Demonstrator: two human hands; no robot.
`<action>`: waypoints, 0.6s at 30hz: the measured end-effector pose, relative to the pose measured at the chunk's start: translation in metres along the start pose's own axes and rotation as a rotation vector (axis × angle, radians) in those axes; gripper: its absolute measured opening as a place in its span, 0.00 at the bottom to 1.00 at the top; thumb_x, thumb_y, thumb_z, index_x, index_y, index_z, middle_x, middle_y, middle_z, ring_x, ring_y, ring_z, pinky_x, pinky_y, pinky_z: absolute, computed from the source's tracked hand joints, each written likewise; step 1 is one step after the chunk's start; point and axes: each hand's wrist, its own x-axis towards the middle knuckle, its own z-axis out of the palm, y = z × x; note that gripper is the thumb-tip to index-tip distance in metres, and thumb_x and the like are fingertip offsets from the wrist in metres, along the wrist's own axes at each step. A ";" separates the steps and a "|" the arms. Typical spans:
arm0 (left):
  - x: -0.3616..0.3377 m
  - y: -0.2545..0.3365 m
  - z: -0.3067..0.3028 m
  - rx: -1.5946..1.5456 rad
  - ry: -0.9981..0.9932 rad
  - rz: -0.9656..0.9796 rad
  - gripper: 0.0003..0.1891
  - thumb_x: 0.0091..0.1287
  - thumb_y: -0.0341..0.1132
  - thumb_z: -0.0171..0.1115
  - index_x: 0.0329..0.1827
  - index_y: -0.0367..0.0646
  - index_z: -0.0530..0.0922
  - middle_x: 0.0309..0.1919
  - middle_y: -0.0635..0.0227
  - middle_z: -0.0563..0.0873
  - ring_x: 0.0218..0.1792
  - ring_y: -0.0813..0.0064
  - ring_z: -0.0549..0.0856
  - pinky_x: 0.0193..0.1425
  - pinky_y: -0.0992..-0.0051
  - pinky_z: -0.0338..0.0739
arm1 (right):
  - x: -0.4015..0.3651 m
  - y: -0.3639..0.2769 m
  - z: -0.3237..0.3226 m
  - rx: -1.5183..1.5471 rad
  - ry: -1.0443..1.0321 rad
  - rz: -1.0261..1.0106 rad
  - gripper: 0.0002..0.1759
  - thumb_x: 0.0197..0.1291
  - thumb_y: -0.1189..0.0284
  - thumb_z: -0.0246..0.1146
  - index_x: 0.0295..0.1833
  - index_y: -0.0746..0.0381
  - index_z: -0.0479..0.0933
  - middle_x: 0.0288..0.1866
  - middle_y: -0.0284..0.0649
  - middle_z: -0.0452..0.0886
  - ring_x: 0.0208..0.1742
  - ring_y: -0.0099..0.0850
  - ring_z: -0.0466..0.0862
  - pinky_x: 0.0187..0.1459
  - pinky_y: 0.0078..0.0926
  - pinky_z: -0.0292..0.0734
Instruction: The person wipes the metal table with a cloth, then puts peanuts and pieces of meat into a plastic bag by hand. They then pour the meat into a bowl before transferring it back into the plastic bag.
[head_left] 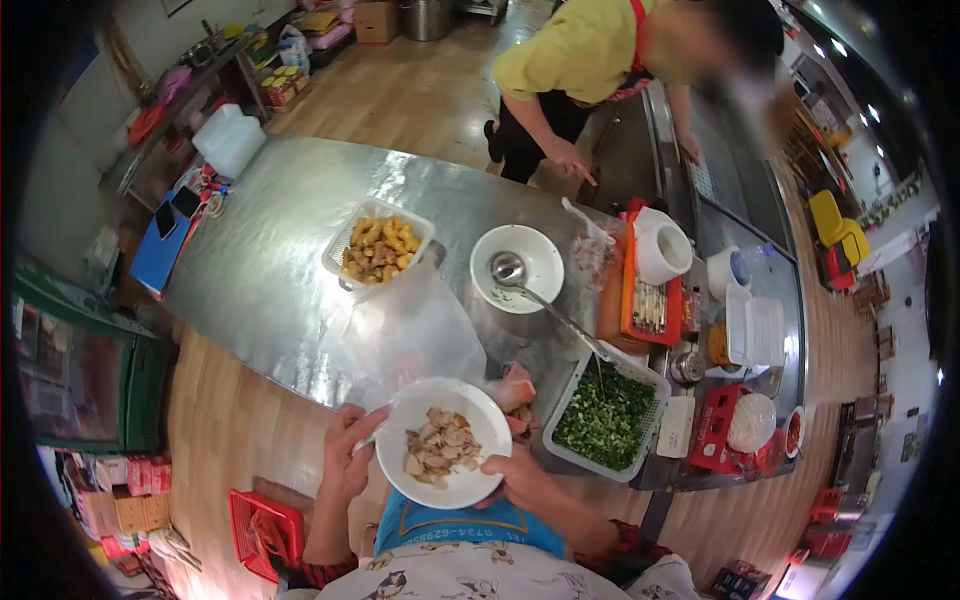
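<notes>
A white bowl (400, 478) with chopped pieces of meat (441, 446) inside is held over the table's near edge. My right hand (520, 478) grips its right rim, thumb on top. At the left rim is my left hand (350, 450), its fingers stretched out and partly hidden at the bowl's edge. Just beyond the bowl lies a clear plastic bag (420, 325). To the right of the bowl, raw meat (518, 390) rests by a white basket of chopped greens (608, 415). A ladle (508, 268) leans in another white bowl (542, 248).
Farther back on the steel table (270, 220) stands a basket of ginger (380, 248). An orange tray (640, 290), containers and a red crate (715, 430) crowd the right side. A person in a yellow shirt (565, 55) stands across the table. A red basket (265, 530) is on the floor.
</notes>
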 end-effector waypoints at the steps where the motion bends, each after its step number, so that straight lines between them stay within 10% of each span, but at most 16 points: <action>1: -0.003 -0.001 0.005 0.002 -0.015 0.003 0.20 0.54 0.25 0.53 0.51 0.36 0.81 0.48 0.57 0.80 0.49 0.65 0.79 0.53 0.70 0.73 | 0.004 0.002 0.005 0.049 0.006 0.000 0.32 0.52 0.75 0.54 0.65 0.69 0.60 0.50 0.51 0.79 0.38 0.43 0.86 0.32 0.39 0.87; 6: -0.030 -0.030 0.029 -0.558 0.128 -0.070 0.23 0.64 0.38 0.49 0.59 0.35 0.75 0.57 0.55 0.76 0.63 0.61 0.71 0.69 0.65 0.61 | 0.020 0.012 0.024 0.227 0.054 -0.064 0.31 0.56 0.77 0.51 0.67 0.70 0.56 0.49 0.56 0.78 0.38 0.46 0.85 0.32 0.34 0.88; 18: -0.004 -0.034 0.062 -0.580 0.401 -0.282 0.29 0.65 0.39 0.61 0.67 0.36 0.65 0.59 0.60 0.74 0.56 0.67 0.77 0.61 0.69 0.70 | 0.025 0.028 0.020 0.189 0.123 -0.127 0.27 0.59 0.77 0.50 0.65 0.69 0.58 0.53 0.55 0.76 0.40 0.46 0.85 0.34 0.36 0.88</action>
